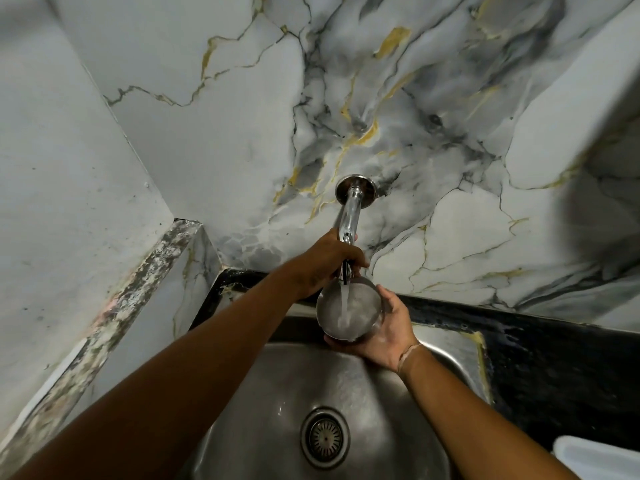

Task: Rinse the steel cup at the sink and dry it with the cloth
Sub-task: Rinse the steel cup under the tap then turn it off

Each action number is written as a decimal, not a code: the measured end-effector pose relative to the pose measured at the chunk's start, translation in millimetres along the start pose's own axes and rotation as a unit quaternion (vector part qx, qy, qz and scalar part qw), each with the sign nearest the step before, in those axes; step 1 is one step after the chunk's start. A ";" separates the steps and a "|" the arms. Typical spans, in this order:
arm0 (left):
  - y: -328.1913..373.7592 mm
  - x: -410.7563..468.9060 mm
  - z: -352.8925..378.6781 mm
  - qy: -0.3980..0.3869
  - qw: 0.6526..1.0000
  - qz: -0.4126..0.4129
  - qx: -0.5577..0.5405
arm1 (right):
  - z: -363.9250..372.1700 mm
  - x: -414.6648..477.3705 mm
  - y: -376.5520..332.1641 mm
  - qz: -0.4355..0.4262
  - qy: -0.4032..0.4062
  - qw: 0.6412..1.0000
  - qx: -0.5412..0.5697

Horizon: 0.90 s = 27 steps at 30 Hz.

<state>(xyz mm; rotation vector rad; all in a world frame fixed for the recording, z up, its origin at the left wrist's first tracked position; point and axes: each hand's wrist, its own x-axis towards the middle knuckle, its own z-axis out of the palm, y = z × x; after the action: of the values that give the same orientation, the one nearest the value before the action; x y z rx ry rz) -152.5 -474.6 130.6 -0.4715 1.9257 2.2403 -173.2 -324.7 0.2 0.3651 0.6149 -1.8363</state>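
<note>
Sink rim: the steel sink (pixel 446 344) is set into a dark counter (pixel 554 362); its back edge runs just under the wall, and the right edge shows a yellowish seam against the counter.
Left side: a grey wall (pixel 52 168) closes in tightly, with a worn, mottled ledge (pixel 138 292) slanting down along it to the sink's back-left corner.
Back wall: marble-patterned panel (pixel 242 133) with gold and dark veins; the tap (pixel 349 213) comes straight out of it from a round plate and reaches over the basin.
Open room: the bowl below the hands is bare down to the round drain (pixel 325 438); to the right the counter is open, apart from a pale object (pixel 595 455) cut off at the lower right corner.
Cup position: the steel cup (pixel 349 308) is held above the back part of the basin, directly under the tap's mouth, clear of the sink's floor.
Cup look: mouth facing up toward the camera, round, dull grey metal inside; a stream of water (pixel 345 299) falls into it and foams at the bottom.
Right hand (pixel 384 334): curled under and around the cup's right side, fingers wrapped on its wall, carrying it; a thin band sits at the wrist.
Left hand (pixel 329 263): closed around the tap near its outlet, just above the cup's rim.
</note>
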 end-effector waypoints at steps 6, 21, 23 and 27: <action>2.4 -0.9 0.8 0.006 1.000 0.000 0.013 | 19.2 10.6 22.2 0.056 -0.024 0.998 -0.025; -0.3 0.8 -1.6 -0.008 1.000 0.013 0.010 | 4.9 2.9 0.3 0.035 -0.017 0.998 -0.043; -0.4 0.5 -1.4 -0.003 1.000 0.012 0.007 | 12.7 6.3 5.5 0.041 -0.026 0.997 -0.062; 0.5 -0.3 -0.7 -0.003 1.000 0.011 0.019 | 1.5 4.8 21.1 0.057 0.009 0.994 -0.089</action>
<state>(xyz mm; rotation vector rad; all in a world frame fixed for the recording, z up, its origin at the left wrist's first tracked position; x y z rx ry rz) -152.3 -475.4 131.1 -0.4401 1.9748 2.2111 -154.9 -334.6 -6.0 0.2918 0.7494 -1.6568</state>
